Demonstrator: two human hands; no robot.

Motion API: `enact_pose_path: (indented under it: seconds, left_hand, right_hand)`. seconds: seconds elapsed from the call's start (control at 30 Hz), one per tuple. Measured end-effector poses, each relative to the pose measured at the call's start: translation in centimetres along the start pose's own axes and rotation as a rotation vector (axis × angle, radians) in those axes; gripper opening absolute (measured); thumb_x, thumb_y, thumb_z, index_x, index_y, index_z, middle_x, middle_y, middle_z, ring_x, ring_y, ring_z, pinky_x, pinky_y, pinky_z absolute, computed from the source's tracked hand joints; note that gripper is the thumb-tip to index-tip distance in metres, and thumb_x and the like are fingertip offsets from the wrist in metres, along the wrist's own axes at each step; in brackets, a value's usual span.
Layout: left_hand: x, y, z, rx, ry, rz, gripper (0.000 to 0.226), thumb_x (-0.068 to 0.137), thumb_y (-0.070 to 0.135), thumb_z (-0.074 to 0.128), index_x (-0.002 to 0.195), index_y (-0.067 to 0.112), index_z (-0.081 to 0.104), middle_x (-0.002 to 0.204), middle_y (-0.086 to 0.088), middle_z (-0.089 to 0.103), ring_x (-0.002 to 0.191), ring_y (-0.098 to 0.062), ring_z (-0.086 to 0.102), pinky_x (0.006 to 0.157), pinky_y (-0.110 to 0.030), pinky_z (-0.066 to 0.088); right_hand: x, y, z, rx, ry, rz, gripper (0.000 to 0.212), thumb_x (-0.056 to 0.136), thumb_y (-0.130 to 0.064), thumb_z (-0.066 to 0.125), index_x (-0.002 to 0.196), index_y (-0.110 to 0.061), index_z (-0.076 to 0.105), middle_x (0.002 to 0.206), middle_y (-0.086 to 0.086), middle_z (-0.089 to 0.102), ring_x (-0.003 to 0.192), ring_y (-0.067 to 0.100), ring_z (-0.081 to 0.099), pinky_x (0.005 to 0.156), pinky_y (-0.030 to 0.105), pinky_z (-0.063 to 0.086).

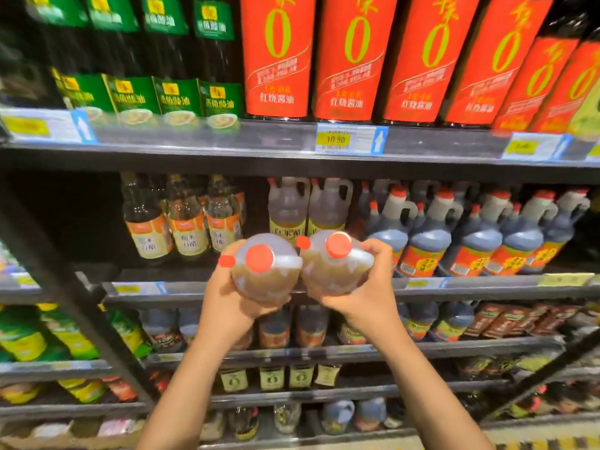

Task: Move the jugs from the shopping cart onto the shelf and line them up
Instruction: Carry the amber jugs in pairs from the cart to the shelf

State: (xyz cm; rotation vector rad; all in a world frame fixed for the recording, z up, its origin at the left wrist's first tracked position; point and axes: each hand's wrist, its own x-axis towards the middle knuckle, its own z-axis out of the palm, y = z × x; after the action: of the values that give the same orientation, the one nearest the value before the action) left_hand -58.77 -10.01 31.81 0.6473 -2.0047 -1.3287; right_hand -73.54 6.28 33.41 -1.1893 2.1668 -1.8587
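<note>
Side by side, two jugs (300,271), red caps toward the camera.

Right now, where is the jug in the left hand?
Centre of the head view, the left hand holds the jug before the middle shelf edge, touching the right hand's jug.

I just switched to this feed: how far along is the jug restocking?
Done: two amber jugs of the same kind already stand at the back of the middle shelf. In hand: the left hand and right hand each grip one jug, left jug and right jug, raised before that gap. Left: setting both down and aligning them. The cart is out of view.
</note>
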Motion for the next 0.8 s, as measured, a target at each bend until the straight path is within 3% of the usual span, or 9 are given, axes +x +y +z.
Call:
enact_pose_path:
  seconds: [0.07,0.17,0.2,0.23,0.3,0.37,0.53,0.7,0.8]
  left_hand:
    - [1.7,-0.5,0.3,-0.018,-0.004,-0.033,0.063,0.064,-0.006,0.088,0.099,0.034,0.053,0.099,0.014,0.062,0.087,0.002,0.065,0.075,-0.002,0.047]
    - [4.4,-1.2,0.3,-0.061,0.003,-0.050,0.054,0.066,-0.009,0.086,0.106,0.019,0.063,0.101,-0.001,0.072,0.097,-0.022,0.069,0.069,-0.029,0.062]
    - [5.1,-1.5,0.3,-0.035,0.010,-0.030,0.047,0.069,-0.002,0.086,0.104,0.020,0.064,0.098,0.000,0.073,0.098,-0.026,0.069,0.066,-0.032,0.063]
    - [5.8,-1.7,0.5,-0.013,-0.005,-0.008,0.052,0.063,0.008,0.091,0.103,0.025,0.063,0.097,0.002,0.073,0.100,-0.024,0.069,0.068,-0.030,0.062]
    - [6.5,-2.1,1.1,-0.008,0.002,-0.012,0.073,0.045,0.020,0.099,0.103,0.034,0.057,0.099,0.010,0.071,0.098,-0.003,0.068,0.075,-0.017,0.057]
    - [7.0,-2.8,1.4,0.044,0.009,-0.025,0.076,0.046,0.021,0.101,0.105,0.034,0.054,0.097,0.015,0.069,0.091,0.012,0.064,0.074,-0.009,0.050]
    - [8.4,-4.5,2.5,0.099,-0.026,-0.112,0.079,0.045,0.042,0.099,0.112,0.025,0.061,0.102,0.011,0.073,0.097,-0.002,0.068,0.081,-0.029,0.058]
    - [9.8,-5.6,3.0,0.158,-0.088,-0.177,0.080,0.041,0.062,0.092,0.107,0.023,0.068,0.099,0.010,0.076,0.092,-0.005,0.071,0.077,-0.035,0.061]
    - [9.8,-5.2,3.2,0.221,-0.096,-0.189,0.083,0.044,0.069,0.087,0.108,0.023,0.062,0.103,0.010,0.072,0.092,-0.010,0.069,0.080,-0.038,0.060]
  right_hand:
    - [1.4,0.4,0.4,0.018,0.019,-0.014,0.091,0.058,-0.002,0.096,0.115,-0.033,0.033,0.117,-0.025,0.044,0.104,-0.009,0.055,0.083,0.010,0.047]
    - [3.3,1.3,1.2,0.002,0.049,-0.008,0.091,0.058,-0.007,0.097,0.117,-0.034,0.033,0.115,-0.016,0.046,0.104,-0.005,0.057,0.083,0.013,0.049]
    - [3.8,1.6,1.5,-0.004,0.065,-0.003,0.090,0.058,-0.010,0.097,0.117,-0.034,0.034,0.115,-0.016,0.047,0.105,-0.003,0.057,0.084,0.015,0.050]
    - [4.3,2.0,1.8,-0.009,0.080,0.008,0.089,0.058,-0.013,0.098,0.116,-0.036,0.034,0.115,-0.015,0.048,0.106,-0.001,0.057,0.086,0.018,0.050]
    - [5.1,2.5,2.2,-0.030,0.092,0.042,0.089,0.058,-0.019,0.099,0.113,-0.042,0.033,0.117,-0.012,0.050,0.109,0.002,0.058,0.090,0.022,0.051]
    - [5.7,3.3,2.4,-0.046,0.082,0.093,0.086,0.058,-0.025,0.098,0.113,-0.042,0.035,0.119,-0.008,0.053,0.110,0.004,0.059,0.090,0.026,0.054]
    - [6.6,5.3,2.9,-0.062,0.048,0.256,0.083,0.062,-0.029,0.097,0.117,-0.019,0.036,0.112,-0.005,0.058,0.107,0.008,0.062,0.086,0.030,0.056]
    - [7.1,6.2,2.8,-0.124,0.023,0.317,0.074,0.069,-0.033,0.092,0.112,-0.013,0.035,0.110,-0.001,0.057,0.104,0.012,0.061,0.089,0.037,0.057]
    - [6.7,6.3,2.6,-0.176,0.034,0.282,0.065,0.076,-0.036,0.087,0.109,-0.014,0.036,0.103,-0.006,0.058,0.094,0.007,0.061,0.077,0.024,0.056]
